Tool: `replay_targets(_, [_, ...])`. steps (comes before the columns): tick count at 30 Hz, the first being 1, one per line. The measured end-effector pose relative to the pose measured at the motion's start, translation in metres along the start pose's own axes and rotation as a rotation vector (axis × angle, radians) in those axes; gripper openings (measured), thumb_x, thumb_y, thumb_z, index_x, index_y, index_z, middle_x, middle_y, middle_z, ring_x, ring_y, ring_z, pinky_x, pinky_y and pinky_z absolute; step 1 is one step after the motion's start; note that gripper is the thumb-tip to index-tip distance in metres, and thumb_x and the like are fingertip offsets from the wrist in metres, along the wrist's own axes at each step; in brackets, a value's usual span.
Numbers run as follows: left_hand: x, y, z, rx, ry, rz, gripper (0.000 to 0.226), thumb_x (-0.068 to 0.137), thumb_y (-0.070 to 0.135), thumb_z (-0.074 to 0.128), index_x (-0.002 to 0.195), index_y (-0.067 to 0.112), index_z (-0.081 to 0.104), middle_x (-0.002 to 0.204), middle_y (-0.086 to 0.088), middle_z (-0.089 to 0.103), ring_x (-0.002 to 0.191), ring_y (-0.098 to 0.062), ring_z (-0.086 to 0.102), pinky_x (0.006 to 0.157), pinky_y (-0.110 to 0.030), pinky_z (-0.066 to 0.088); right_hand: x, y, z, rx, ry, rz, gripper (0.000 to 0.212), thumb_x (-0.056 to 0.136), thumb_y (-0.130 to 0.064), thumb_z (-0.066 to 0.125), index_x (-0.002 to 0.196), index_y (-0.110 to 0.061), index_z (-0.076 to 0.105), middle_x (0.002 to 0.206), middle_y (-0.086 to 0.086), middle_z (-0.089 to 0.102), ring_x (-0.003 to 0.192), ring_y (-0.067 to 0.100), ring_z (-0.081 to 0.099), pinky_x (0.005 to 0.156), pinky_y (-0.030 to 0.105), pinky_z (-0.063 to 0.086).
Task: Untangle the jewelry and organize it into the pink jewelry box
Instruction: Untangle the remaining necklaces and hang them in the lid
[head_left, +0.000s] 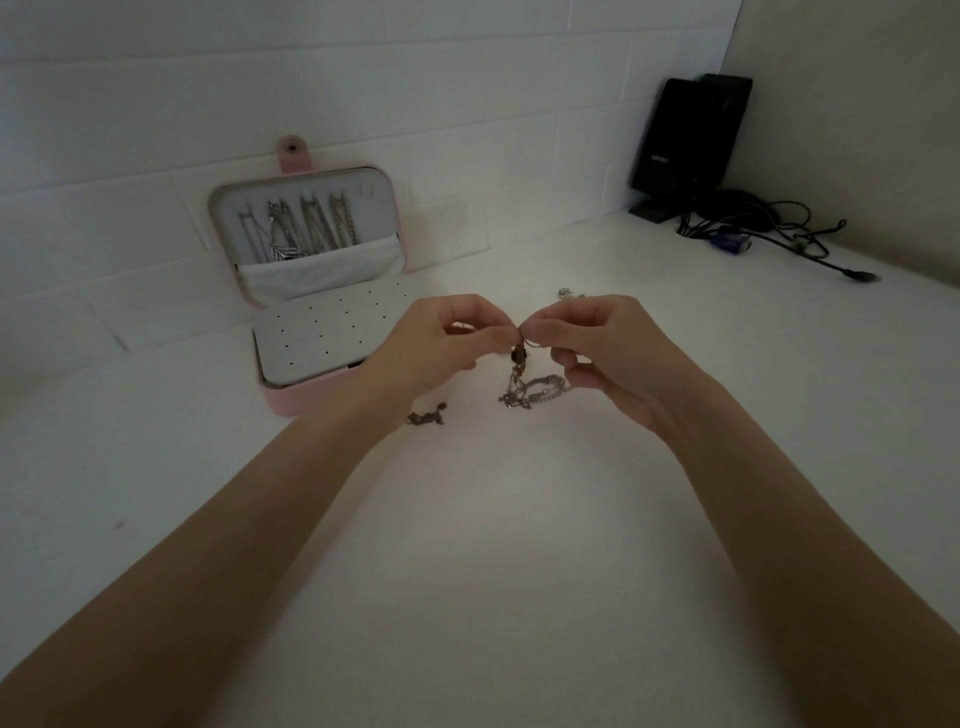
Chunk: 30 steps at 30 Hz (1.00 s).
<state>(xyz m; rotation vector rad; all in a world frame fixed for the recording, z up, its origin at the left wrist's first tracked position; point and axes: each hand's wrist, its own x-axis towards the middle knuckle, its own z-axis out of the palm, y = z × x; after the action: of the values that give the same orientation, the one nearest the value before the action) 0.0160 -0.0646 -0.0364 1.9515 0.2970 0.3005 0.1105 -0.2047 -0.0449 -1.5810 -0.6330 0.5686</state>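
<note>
— So where do we stand with this?

— Partway, we'd say. Nearest to us, our left hand (441, 338) and right hand (587, 343) are raised over the white table (519, 571), fingertips almost meeting, both pinching a thin chain. From that pinch a knot of chains (530, 389) hangs down, with a dark bead near the top and its lower loops resting on the table or just above it; we can't tell which.

— So neither hand is loose?

— No. Both have fingers curled in tight on the chain, thumbs against forefingers. We'd judge we are picking one strand out of the knot.

— Anything else waiting?

— A small dark piece (426, 417) lies on the table by our left wrist, and a bit of silver (569, 294) shows just behind our right hand.

— And what's put away?

— Farther back, the pink box (311, 291) stands open against the wall. Several necklaces (298, 228) hang in its lid over a pouch. The dotted panel (317, 338) below looks bare, so that part seems undone.
</note>
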Motion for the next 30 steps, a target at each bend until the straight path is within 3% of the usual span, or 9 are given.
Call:
replay_targets(2, [-0.001, 0.000, -0.001, -0.031, -0.018, -0.021, 0.008, 0.085, 0.016, 0.065, 0.077, 0.019, 0.065, 0.086, -0.002, 0.067, 0.082, -0.008, 0.057, 0.076, -0.023, 0.044, 0.000, -0.001, 0.000, -0.001, -0.011, -0.002, 0.015, 0.080, -0.007, 0.068, 0.068, -0.015, 0.069, 0.066, 0.004, 0.047, 0.053, 0.007, 0.039, 0.043, 0.017, 0.029])
replay_targets(5, [0.003, -0.002, 0.002, 0.084, 0.027, 0.017, 0.011, 0.081, 0.016, 0.068, 0.071, 0.020, 0.066, 0.071, 0.004, 0.062, 0.066, -0.008, 0.051, 0.066, -0.019, 0.038, 0.001, 0.001, 0.002, -0.048, -0.004, -0.001, 0.018, 0.082, -0.004, 0.065, 0.066, -0.013, 0.067, 0.064, 0.007, 0.043, 0.054, 0.010, 0.036, 0.041, 0.017, 0.027])
replay_targets(9, [0.008, -0.007, 0.006, 0.404, 0.044, 0.192, 0.008, 0.077, 0.020, 0.071, 0.073, 0.022, 0.064, 0.088, 0.012, 0.052, 0.082, -0.004, 0.052, 0.073, -0.016, 0.041, 0.001, 0.003, 0.007, -0.160, 0.016, -0.004, 0.017, 0.081, -0.005, 0.062, 0.065, -0.010, 0.064, 0.045, -0.009, 0.042, 0.044, 0.006, 0.034, 0.041, 0.015, 0.029])
replay_targets(12, [0.008, -0.011, 0.008, 0.512, 0.012, 0.270, 0.009, 0.074, 0.016, 0.072, 0.075, 0.018, 0.063, 0.091, 0.007, 0.052, 0.083, -0.006, 0.051, 0.074, -0.016, 0.041, 0.000, 0.006, 0.011, -0.221, 0.020, -0.024, 0.014, 0.079, -0.011, 0.064, 0.065, -0.012, 0.061, 0.050, -0.005, 0.046, 0.044, 0.006, 0.035, 0.045, 0.017, 0.031])
replay_targets(16, [0.004, -0.006, 0.001, 0.175, 0.012, 0.149, 0.021, 0.078, 0.008, 0.068, 0.066, 0.019, 0.055, 0.076, 0.007, 0.063, 0.070, -0.008, 0.057, 0.074, -0.031, 0.046, -0.001, 0.002, 0.012, -0.070, 0.016, -0.058, 0.018, 0.084, -0.009, 0.062, 0.066, -0.012, 0.063, 0.057, -0.002, 0.050, 0.047, 0.007, 0.038, 0.043, 0.018, 0.029])
replay_targets(19, [0.001, -0.002, -0.004, -0.074, -0.033, 0.029, 0.016, 0.084, 0.010, 0.064, 0.070, 0.016, 0.057, 0.064, 0.013, 0.061, 0.067, -0.005, 0.055, 0.075, -0.026, 0.045, -0.001, 0.000, 0.005, 0.159, -0.002, -0.043, 0.021, 0.089, -0.016, 0.060, 0.070, -0.009, 0.065, 0.069, 0.002, 0.058, 0.047, 0.009, 0.041, 0.039, 0.018, 0.027])
replay_targets(21, [0.000, -0.003, -0.004, -0.147, -0.090, -0.007, 0.016, 0.086, 0.011, 0.062, 0.072, 0.016, 0.057, 0.062, 0.013, 0.060, 0.064, -0.002, 0.055, 0.077, -0.024, 0.044, -0.001, 0.002, 0.002, 0.127, -0.009, -0.034, 0.017, 0.090, -0.015, 0.058, 0.079, -0.006, 0.067, 0.064, 0.000, 0.060, 0.044, 0.009, 0.039, 0.038, 0.017, 0.025])
replay_targets(23, [0.000, -0.005, -0.005, -0.167, -0.109, -0.018, 0.016, 0.086, 0.012, 0.061, 0.072, 0.016, 0.057, 0.060, 0.014, 0.059, 0.062, -0.002, 0.054, 0.076, -0.023, 0.044, 0.000, 0.005, 0.003, 0.048, -0.036, -0.040, 0.013, 0.090, -0.012, 0.059, 0.087, -0.004, 0.069, 0.062, 0.000, 0.059, 0.042, 0.009, 0.036, 0.040, 0.019, 0.022])
replay_targets(30, [0.002, -0.006, -0.003, 0.039, 0.004, 0.082, 0.016, 0.082, 0.006, 0.066, 0.069, 0.014, 0.060, 0.062, 0.010, 0.058, 0.059, -0.002, 0.053, 0.067, -0.017, 0.044, -0.001, 0.003, 0.004, -0.032, -0.033, -0.033, 0.005, 0.083, -0.007, 0.066, 0.079, -0.005, 0.069, 0.047, -0.009, 0.051, 0.039, 0.005, 0.034, 0.039, 0.016, 0.025])
